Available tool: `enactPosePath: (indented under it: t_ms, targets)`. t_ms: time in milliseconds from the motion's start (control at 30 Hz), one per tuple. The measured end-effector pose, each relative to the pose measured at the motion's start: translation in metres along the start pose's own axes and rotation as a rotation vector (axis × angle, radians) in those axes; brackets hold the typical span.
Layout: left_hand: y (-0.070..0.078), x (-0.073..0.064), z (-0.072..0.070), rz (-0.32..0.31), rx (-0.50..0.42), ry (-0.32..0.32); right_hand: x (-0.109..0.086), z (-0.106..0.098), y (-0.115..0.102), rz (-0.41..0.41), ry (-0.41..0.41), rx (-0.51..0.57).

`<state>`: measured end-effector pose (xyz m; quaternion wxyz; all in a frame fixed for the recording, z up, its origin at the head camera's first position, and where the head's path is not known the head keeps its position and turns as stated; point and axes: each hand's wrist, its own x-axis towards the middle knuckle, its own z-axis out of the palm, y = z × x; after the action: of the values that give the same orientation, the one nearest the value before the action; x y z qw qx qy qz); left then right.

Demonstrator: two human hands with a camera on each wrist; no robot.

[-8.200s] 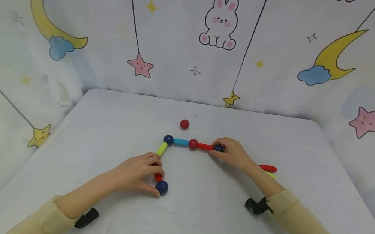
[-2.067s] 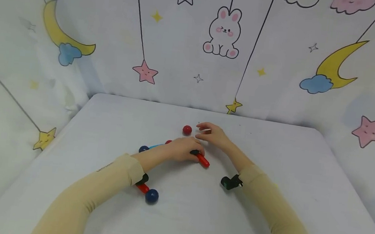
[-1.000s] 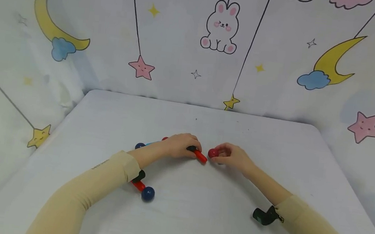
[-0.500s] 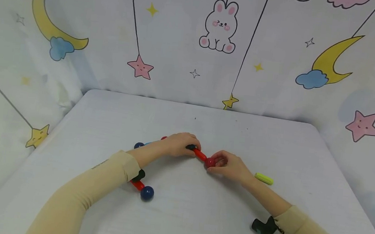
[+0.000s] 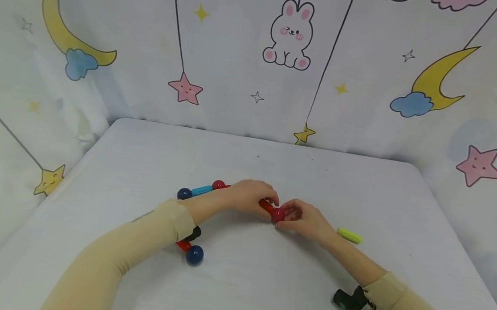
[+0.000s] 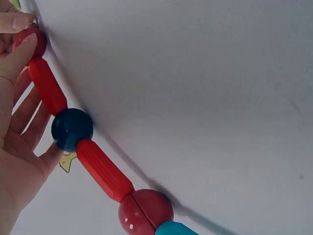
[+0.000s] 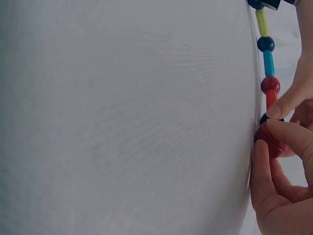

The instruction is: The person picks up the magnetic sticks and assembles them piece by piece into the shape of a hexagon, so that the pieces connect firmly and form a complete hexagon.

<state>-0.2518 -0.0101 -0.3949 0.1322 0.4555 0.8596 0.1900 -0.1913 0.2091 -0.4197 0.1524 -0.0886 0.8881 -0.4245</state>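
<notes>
A chain of magnetic balls and rods bends across the white table. Near its right end, my left hand (image 5: 251, 194) reaches round a red magnetic rod (image 6: 47, 87), thumb overlapping the end ball in the left wrist view. That red ball (image 5: 277, 214) sits at the rod's end, and my right hand (image 5: 307, 221) pinches it between thumb and fingers. Behind the rod comes a dark blue ball (image 6: 72, 129), then another red rod (image 6: 104, 170). A second red ball (image 5: 218, 185), a light blue rod (image 5: 201, 190) and a dark blue corner ball (image 5: 184, 194) follow leftward.
A loose yellow-green rod (image 5: 349, 235) lies beyond my right wrist. At the chain's near left end, a dark blue ball (image 5: 194, 255) joins a red rod (image 5: 183, 245), partly hidden by my left sleeve (image 5: 142, 234). A patterned cloth (image 5: 240, 49) hangs behind.
My right hand has brought the red ball from the back to the free end of the red rod. My left hand has since shifted right along the chain towards that ball.
</notes>
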Motion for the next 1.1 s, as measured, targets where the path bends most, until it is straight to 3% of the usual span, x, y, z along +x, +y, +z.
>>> enactPosePath:
  t_ms: [200, 400, 467, 567, 733, 900, 1100]
  targets:
    - [0.001, 0.001, 0.004, 0.006, 0.028, -0.022, -0.01, -0.019, 0.003, -0.05, 0.006, -0.055]
    - [-0.001, 0.001, 0.005, 0.011, 0.028, -0.023, -0.038, -0.069, 0.016, -0.187, 0.085, -0.388]
    - [-0.001, 0.0, 0.006, 0.018, 0.025, -0.022, -0.048, -0.082, 0.023, -0.166, 0.077, -0.464]
    - [-0.003, 0.0, 0.006, 0.033, 0.02, -0.018, -0.059, -0.093, 0.033, -0.103, 0.038, -0.488]
    - [-0.003, -0.002, 0.006, 0.033, 0.005, -0.013, -0.062, -0.087, 0.041, -0.102, 0.027, -0.447]
    - [-0.002, -0.001, 0.006, 0.039, 0.001, -0.017, -0.054, -0.065, 0.028, -0.153, 0.051, -0.365]
    - [-0.001, 0.001, 0.007, 0.042, -0.007, -0.019, -0.04, -0.037, 0.016, -0.119, 0.016, -0.229]
